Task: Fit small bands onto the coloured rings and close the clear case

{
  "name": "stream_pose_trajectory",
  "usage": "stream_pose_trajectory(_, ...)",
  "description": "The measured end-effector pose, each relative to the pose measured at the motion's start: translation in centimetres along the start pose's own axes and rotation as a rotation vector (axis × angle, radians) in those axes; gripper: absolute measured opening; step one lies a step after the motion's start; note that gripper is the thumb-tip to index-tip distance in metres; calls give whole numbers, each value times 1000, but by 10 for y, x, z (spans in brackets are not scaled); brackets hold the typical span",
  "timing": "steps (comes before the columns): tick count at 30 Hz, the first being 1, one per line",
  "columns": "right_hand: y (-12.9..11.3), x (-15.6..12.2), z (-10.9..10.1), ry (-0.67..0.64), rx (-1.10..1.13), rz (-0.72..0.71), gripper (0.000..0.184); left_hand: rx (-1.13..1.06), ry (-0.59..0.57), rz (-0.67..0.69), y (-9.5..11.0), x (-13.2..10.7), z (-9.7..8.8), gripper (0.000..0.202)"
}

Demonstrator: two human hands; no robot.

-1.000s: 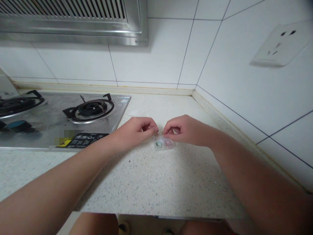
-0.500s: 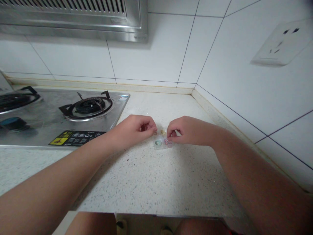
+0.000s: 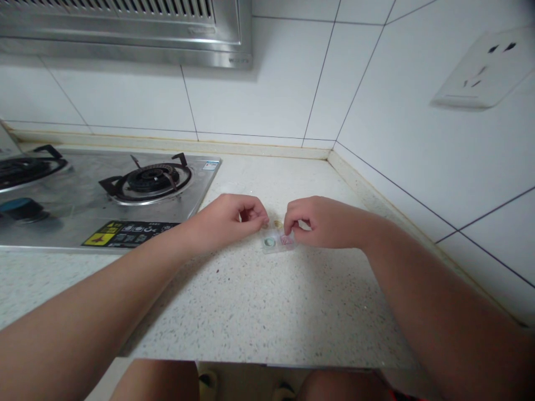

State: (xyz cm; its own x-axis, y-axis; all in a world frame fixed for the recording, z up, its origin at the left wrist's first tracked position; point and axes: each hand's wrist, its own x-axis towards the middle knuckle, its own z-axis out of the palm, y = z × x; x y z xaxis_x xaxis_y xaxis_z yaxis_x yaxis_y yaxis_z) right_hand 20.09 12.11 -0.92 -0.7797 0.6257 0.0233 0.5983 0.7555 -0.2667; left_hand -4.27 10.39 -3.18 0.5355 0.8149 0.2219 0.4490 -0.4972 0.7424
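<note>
Now, left hand [image 3: 236,216]: thumb and forefinger are together, a narrow pinch at the far left corner of the clear case [image 3: 277,250]; whether they grip its edge, I cannot tell.
Right hand [image 3: 316,221]: fingers curled, tips close together over the case's right side; anything between them is too small to make out.
Case: it's down on the speckled counter [image 3: 259,312], right between the two sets of fingertips, sectioned and see-through.
Green round piece [image 3: 270,242]: inside the case, just on the near side of the left fingertips.
Pink piece [image 3: 286,240]: in the section beside it, right by the right fingertips.
Yellow piece [image 3: 278,224]: on the far side, between both pinches.
Stove [image 3: 83,195]: off to the left of the left hand.
Socket [image 3: 480,72]: up on the wall, well to the right of both hands.
</note>
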Motion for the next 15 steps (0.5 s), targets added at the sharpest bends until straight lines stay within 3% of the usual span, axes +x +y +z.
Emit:
stream_pose_trajectory(7,-5,1,-1,-73,61,30,25,26,-19,-13,3,0,0,20)
stream_pose_trajectory(15,-8,2,3,-83,-49,55,22,39,-29,-19,3,0,-1,19)
